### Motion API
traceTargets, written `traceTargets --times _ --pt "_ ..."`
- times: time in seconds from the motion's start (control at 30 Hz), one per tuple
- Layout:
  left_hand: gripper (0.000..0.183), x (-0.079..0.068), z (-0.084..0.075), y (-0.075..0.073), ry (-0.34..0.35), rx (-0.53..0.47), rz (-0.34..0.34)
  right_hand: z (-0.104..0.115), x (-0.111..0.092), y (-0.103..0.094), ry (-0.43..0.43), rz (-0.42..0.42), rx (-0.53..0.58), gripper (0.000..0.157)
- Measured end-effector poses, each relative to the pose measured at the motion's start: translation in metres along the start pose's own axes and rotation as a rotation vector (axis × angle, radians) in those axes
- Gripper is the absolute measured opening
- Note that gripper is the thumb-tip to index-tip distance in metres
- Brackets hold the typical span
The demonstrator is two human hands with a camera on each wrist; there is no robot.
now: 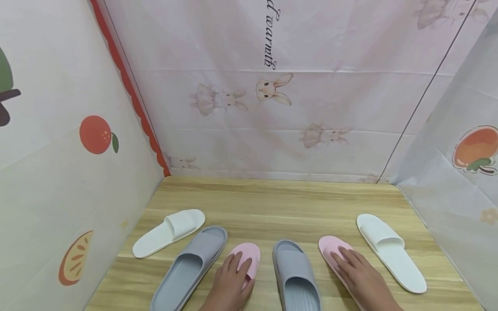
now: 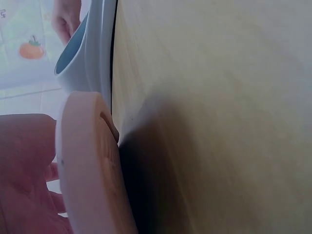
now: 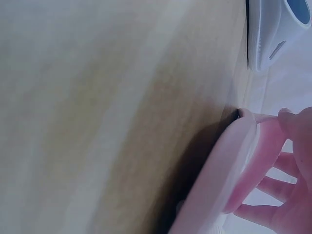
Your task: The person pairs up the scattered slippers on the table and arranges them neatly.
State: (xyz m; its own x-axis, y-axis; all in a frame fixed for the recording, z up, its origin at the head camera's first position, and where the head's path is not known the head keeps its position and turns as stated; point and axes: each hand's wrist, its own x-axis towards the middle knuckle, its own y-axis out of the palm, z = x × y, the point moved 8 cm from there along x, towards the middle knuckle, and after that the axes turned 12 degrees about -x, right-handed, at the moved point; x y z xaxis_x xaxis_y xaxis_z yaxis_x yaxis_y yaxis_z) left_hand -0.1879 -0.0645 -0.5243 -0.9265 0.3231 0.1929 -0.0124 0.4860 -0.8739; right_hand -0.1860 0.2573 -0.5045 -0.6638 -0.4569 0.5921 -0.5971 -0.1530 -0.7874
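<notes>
Pink slippers (image 1: 252,254) are pinched by left grip (image 1: 229,284) and right grip (image 1: 362,276). Wood-grain surface (image 1: 272,211) is bordered by printed sheets (image 1: 249,149).

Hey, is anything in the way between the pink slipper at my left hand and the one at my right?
Yes, a gray slipper lies between the left pink slipper and the right pink slipper, and would probably block a straight sideways slide.

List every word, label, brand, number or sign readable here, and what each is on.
"d warmth": pink backdrop, sideways, cut off at the head view's top edge.
Too blurred to read: small dark mark on a gray slipper, right wrist view.
Too cropped to read: corner mark, left wrist view.
</notes>
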Motion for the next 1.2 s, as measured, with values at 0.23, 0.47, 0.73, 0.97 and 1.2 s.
traceTargets --times 0.23,0.47,0.73,0.97,1.2 --pt "0.050 0.008 -0.001 0.003 -0.024 0.001 0.037 0.002 0.006 0.003 0.012 0.045 -0.042 0.036" --pt "0.050 0.016 -0.002 0.007 -0.050 0.004 0.063 0.005 0.011 0.008 0.084 0.096 -0.007 0.057" --pt "0.051 0.024 -0.002 0.010 -0.073 -0.022 0.059 0.007 0.019 0.012 0.097 0.114 0.007 0.053" --pt "0.048 0.035 -0.001 0.012 -0.023 -0.013 0.022 0.009 0.025 0.016 0.074 0.092 -0.003 0.055" --pt "0.048 0.047 -0.001 0.013 0.035 0.010 0.012 0.009 0.030 0.022 0.104 0.105 0.026 0.053"
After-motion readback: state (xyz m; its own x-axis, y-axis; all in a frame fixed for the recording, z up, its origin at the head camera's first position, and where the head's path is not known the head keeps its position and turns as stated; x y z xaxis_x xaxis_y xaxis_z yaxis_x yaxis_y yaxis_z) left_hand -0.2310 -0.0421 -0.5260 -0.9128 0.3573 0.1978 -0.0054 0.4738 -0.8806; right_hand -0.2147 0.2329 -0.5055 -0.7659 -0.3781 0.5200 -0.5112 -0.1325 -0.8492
